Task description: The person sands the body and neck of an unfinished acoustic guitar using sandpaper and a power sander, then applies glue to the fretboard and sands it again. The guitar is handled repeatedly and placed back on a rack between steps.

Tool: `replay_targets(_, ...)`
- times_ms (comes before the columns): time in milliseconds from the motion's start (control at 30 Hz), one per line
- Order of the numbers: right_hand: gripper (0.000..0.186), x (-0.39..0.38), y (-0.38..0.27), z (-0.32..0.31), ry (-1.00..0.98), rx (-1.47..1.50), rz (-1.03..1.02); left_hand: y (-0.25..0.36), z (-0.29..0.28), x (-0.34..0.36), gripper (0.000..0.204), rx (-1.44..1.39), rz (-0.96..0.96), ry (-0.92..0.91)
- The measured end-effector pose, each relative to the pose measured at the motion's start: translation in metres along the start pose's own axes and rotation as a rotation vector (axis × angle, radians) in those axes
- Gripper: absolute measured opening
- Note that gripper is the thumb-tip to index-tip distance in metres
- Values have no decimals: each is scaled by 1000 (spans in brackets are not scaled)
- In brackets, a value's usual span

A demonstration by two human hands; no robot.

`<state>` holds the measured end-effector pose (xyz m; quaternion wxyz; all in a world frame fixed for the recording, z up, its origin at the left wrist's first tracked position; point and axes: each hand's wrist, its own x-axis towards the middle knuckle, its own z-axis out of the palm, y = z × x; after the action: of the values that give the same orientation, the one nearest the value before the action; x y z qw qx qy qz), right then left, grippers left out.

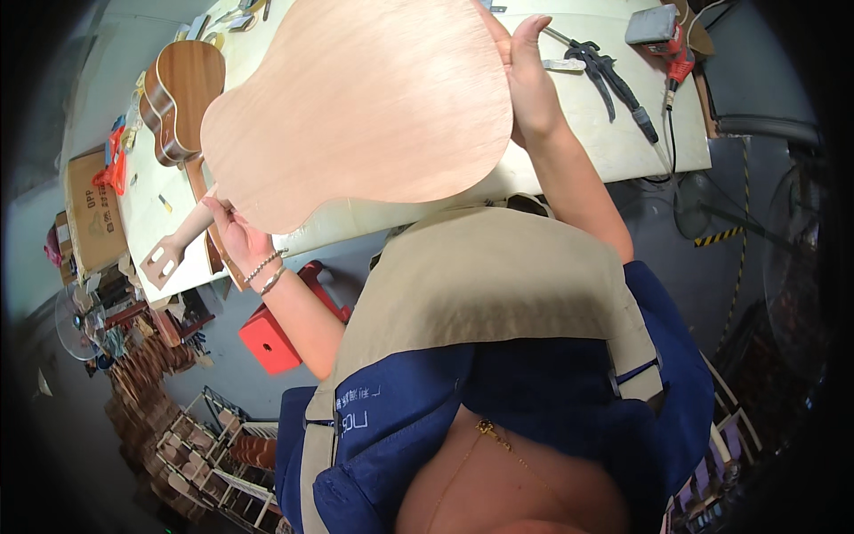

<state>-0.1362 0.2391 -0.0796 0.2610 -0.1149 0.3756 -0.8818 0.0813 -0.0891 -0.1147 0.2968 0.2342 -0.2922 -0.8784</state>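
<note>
left hand pinches lower edge of guitar-shaped wood panel | right hand grips its upper edge, fingers curled round | panel held tilted above white counter | finished guitar lies left

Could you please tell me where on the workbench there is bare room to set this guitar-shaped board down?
The guitar-shaped board, held by the left hand and right hand, hides the bench's middle. Bare top shows between the right hand and the black pliers, and along the near edge. The left end is crowded by the finished ukulele.
</note>
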Motion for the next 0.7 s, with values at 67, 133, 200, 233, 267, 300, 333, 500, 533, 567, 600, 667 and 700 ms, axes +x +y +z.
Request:
replay_targets(67,70,4,0,1,17,-200,-16,2,5,-5,50,6,49,56)
replay_targets(133,89,-1,-15,20,22,-345,-4,0,12,-8,50,27,75,60)
replay_targets(200,89,-1,-15,13,75,-293,24,-1,24,-12,51,63,82,18)
replay_targets(233,89,2,-12,7,128,-242,44,-2,40,-19,51,91,117,0)
replay_targets(267,89,4,-8,-1,184,-197,66,-3,55,-25,51,116,147,-19)
replay_targets(300,89,7,-3,-9,203,-146,72,-2,61,-28,51,166,195,0)
replay_targets(333,88,7,0,-16,209,-92,99,-4,70,-31,51,197,238,12)
replay_targets(500,88,9,14,-39,287,53,139,-2,94,-43,51,257,319,-11)
replay_targets(533,89,8,16,-42,284,71,143,-3,100,-45,51,267,330,-11)
replay_targets(567,89,8,18,-46,282,88,146,-4,102,-46,51,275,338,-16)
replay_targets(600,89,6,20,-48,282,105,148,-4,104,-48,51,284,345,-21)
replay_targets(667,87,3,21,-49,284,122,134,-3,110,-49,50,298,353,-41)
replay_targets(700,87,0,20,-49,279,125,129,-4,113,-50,50,302,351,-54)
